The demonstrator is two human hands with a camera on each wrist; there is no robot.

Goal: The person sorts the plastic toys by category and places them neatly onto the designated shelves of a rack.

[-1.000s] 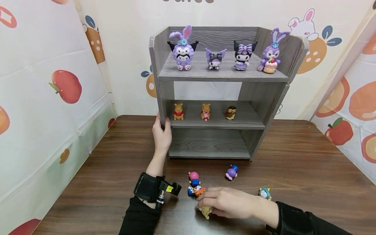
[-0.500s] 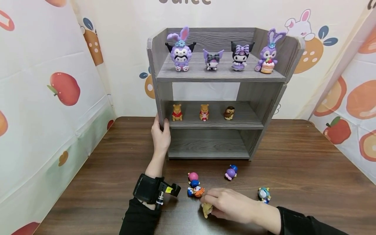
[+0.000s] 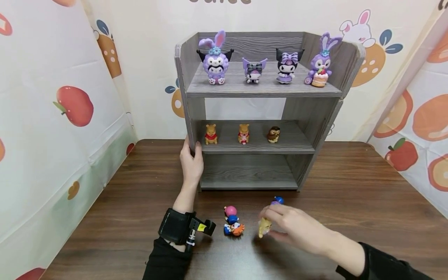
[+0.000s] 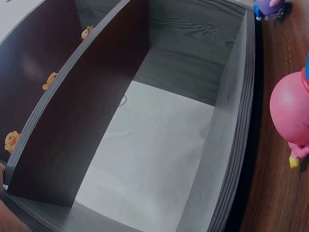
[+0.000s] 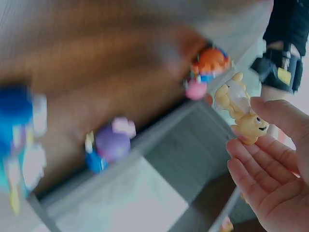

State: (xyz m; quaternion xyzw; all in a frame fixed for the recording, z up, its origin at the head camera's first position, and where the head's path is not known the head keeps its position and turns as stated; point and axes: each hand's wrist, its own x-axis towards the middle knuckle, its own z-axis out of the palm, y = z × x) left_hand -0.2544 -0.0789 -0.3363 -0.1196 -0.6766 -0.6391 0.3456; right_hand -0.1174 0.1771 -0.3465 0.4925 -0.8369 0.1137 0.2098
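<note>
In the head view, my left hand [image 3: 191,161] grips the left side panel of a grey wooden shelf [image 3: 248,171], thumb at the front edge, other fingers hidden behind. My right hand [image 3: 301,227] pinches a small yellow animal figurine [image 3: 264,226] just above the table. In the right wrist view this figurine [image 5: 246,126] shows a pale belly and a dark eye, between thumb and fingers. Beyond the right hand lies a purple figurine with a blue top [image 3: 279,200], partly covered by the fingers. A pink-topped figurine [image 3: 230,210] and an orange one [image 3: 237,228] lie together left of it.
Several purple and black figurines stand on the top shelf, one a purple rabbit [image 3: 320,66]. Two yellow bears, one at the left [image 3: 211,135], and a brown owl [image 3: 273,134] occupy the middle shelf. A blurred blue figurine [image 5: 17,121] lies on the table in the right wrist view.
My right hand has moved right and toward the shelf with the yellow figurine, now partly covering the purple one and hiding the light blue one. My left hand keeps its grip.
</note>
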